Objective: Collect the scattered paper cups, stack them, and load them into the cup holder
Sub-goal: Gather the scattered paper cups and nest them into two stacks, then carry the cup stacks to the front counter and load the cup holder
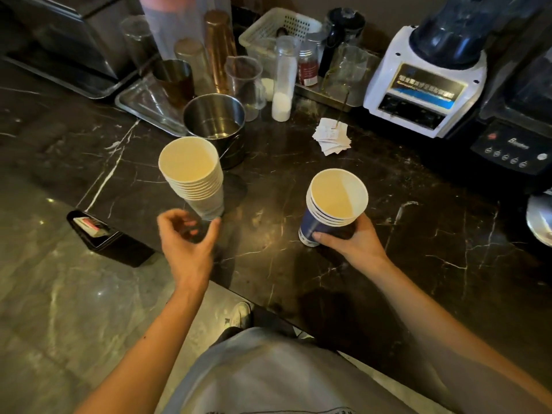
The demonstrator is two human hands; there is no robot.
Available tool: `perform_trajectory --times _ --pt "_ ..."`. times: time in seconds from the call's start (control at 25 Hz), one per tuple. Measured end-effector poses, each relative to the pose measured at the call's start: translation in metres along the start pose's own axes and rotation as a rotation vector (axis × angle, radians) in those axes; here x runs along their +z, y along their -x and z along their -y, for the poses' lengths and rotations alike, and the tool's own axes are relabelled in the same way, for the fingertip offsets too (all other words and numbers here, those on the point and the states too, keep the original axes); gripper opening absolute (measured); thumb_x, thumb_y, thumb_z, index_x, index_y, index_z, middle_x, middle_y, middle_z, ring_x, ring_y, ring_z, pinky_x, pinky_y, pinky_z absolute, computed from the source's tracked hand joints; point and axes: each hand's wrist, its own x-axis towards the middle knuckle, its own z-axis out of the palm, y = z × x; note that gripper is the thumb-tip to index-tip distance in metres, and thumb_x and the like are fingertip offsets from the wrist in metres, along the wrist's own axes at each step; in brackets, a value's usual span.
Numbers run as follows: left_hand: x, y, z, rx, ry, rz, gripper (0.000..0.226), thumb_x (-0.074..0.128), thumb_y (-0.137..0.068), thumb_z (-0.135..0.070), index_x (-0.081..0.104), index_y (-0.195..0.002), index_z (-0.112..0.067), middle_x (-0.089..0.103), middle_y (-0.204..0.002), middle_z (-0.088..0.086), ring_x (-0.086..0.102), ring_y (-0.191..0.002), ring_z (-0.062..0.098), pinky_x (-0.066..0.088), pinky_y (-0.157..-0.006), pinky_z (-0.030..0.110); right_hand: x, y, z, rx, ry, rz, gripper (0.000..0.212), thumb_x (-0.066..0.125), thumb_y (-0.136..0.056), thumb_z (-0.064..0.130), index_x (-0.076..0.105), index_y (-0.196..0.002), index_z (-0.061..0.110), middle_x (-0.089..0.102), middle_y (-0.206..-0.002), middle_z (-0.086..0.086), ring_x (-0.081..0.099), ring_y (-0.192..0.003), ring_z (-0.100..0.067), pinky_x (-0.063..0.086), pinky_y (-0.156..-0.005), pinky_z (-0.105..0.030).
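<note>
A tall stack of white paper cups [194, 180] stands on the dark marble counter [298, 264], mouth up. My left hand [186, 234] hovers just in front of its base, fingers curled and apart, blurred, with nothing in it. A shorter stack of blue paper cups [331, 204] rests on the counter to the right, tilted slightly, and my right hand [352, 237] grips its lower part. I see no cup holder that I can identify for certain.
A steel pot [215, 124] stands right behind the white stack. Behind it, a metal tray [140, 106] bears shakers and glasses. A white basket [274, 28], a white blender base [424, 85], a black blender base [513, 147], paper slips [331, 138]. A black box [98, 234] hangs by the counter's left edge.
</note>
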Motion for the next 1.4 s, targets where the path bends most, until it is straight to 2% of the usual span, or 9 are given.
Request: perform_trajectory --times 0.12,0.24,0.4,0.56,0.72,0.92,1.08,1.24,1.4 --pt "-0.010 -0.026 0.009 -0.046 -0.072 0.019 0.086 0.087 -0.070 -0.036 0.032 -0.136 -0.029 0.041 -0.141 0.005 0.047 -0.125 0.013 0.042 -0.107 0.027 0.026 -0.003 0.009 -0.017 0.007 0.024 0.074 0.092 -0.057 0.035 0.046 -0.112 0.050 0.055 -0.108 0.033 0.048 -0.095 0.032 0.039 -0.069 0.003" --pt "-0.013 -0.051 0.015 -0.058 -0.055 0.254 0.111 0.089 -0.067 -0.038 0.018 -0.151 -0.028 0.030 -0.157 0.000 0.033 -0.143 0.014 0.028 -0.118 0.034 0.049 -0.005 0.019 -0.007 -0.010 0.013 0.074 0.091 -0.056 0.042 0.046 -0.113 0.053 0.058 -0.105 0.039 0.047 -0.097 0.031 0.041 -0.069 0.001" --pt "-0.008 -0.071 0.024 -0.043 0.014 0.394 0.097 0.087 -0.071 -0.030 0.029 -0.148 -0.029 0.045 -0.147 -0.011 0.043 -0.137 0.011 0.036 -0.115 0.039 0.066 0.003 0.028 0.035 -0.054 -0.039 0.074 0.087 -0.047 0.057 0.046 -0.108 0.061 0.057 -0.105 0.045 0.050 -0.102 0.026 0.041 -0.084 -0.008" --pt "0.001 -0.076 0.020 -0.001 0.094 0.495 0.079 0.087 -0.070 -0.033 0.042 -0.134 -0.048 0.053 -0.127 -0.036 0.050 -0.126 -0.007 0.043 -0.102 0.013 0.072 0.022 0.025 0.048 -0.133 -0.150 0.085 0.088 -0.047 0.054 0.046 -0.121 0.047 0.060 -0.120 0.023 0.054 -0.119 -0.001 0.045 -0.104 -0.035" --pt "0.032 -0.049 0.001 0.025 0.198 0.665 0.075 0.088 -0.064 -0.033 0.048 -0.126 -0.049 0.057 -0.124 -0.033 0.053 -0.124 -0.007 0.046 -0.100 0.015 0.051 0.052 0.019 0.040 -0.193 -0.315 0.093 0.091 -0.050 0.049 0.046 -0.130 0.036 0.061 -0.121 0.025 0.054 -0.120 0.000 0.047 -0.102 -0.032" --pt "0.095 0.020 -0.035 0.089 0.166 0.916 0.085 0.088 -0.060 -0.036 0.043 -0.133 -0.041 0.054 -0.117 -0.041 0.051 -0.119 -0.013 0.044 -0.094 0.006 -0.013 0.121 -0.010 0.048 -0.245 -0.590 0.089 0.087 -0.054 0.045 0.047 -0.133 0.032 0.059 -0.122 0.029 0.054 -0.115 0.010 0.049 -0.090 -0.014" --pt "0.146 0.106 -0.068 0.150 0.146 1.168 0.085 0.089 -0.062 -0.034 0.040 -0.131 -0.046 0.050 -0.114 -0.049 0.043 -0.115 -0.026 0.039 -0.094 0.002 -0.072 0.197 -0.050 0.073 -0.239 -0.899 0.085 0.090 -0.059 0.033 0.048 -0.132 0.021 0.060 -0.128 0.009 0.057 -0.117 -0.001 0.049 -0.096 -0.023" --pt "0.209 0.272 -0.113 0.273 0.161 1.493 0.087 0.089 -0.058 -0.038 0.042 -0.131 -0.041 0.051 -0.111 -0.046 0.044 -0.106 -0.032 0.036 -0.084 -0.006 -0.139 0.345 -0.116 0.106 -0.200 -1.278 0.081 0.090 -0.064 0.014 0.046 -0.132 0.026 0.059 -0.127 0.009 0.055 -0.111 0.009 0.045 -0.087 -0.009" --pt "0.229 0.390 -0.143 0.375 0.203 1.761 0.085 0.093 -0.058 -0.024 0.048 -0.129 -0.036 0.058 -0.116 -0.032 0.057 -0.114 -0.007 0.045 -0.088 0.003 -0.158 0.447 -0.153 0.176 -0.227 -1.522 0.084 0.089 -0.067 0.020 0.044 -0.136 0.034 0.058 -0.127 0.019 0.058 -0.115 -0.003 0.049 -0.091 -0.018"
